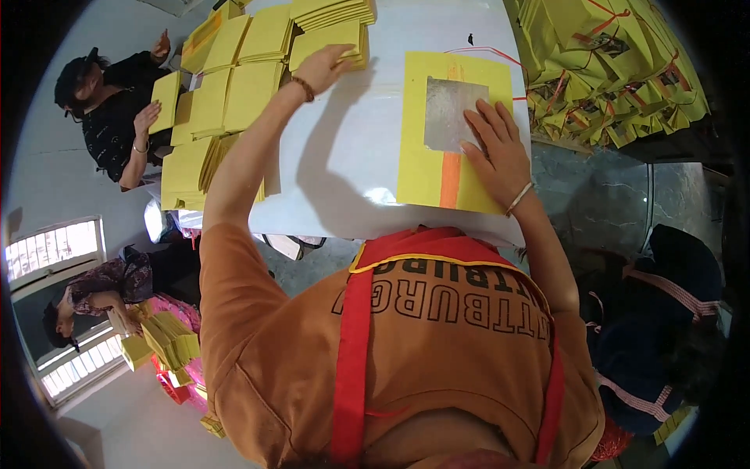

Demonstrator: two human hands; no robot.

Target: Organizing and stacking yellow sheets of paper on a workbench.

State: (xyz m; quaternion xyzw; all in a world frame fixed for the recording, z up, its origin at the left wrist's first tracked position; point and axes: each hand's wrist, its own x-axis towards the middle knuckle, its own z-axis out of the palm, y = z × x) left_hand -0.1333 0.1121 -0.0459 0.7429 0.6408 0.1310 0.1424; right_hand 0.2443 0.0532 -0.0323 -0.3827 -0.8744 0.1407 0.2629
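Observation:
My right hand [500,152] lies flat, fingers spread, on a yellow paper sheet [418,176] at the table's right edge. A silver-grey square [449,117] is on the sheet, over an orange stripe [451,180] running down its middle. My fingertips rest by the square's right side. My left hand [322,72] reaches to the far left, with its fingers stretched out over the near edge of a stack of folded yellow paper [320,45]. No piece is seen lifted in it. More yellow stacks [262,33] stand in rows to its left.
A white table [344,164] carries the stacks. Bundled yellow paper pieces with red strings [609,70] are heaped at far right. Across the table's left side, a person in black [117,102] holds a yellow piece. Another person [109,285] works at lower left; a dark-clothed person [664,320] is at right.

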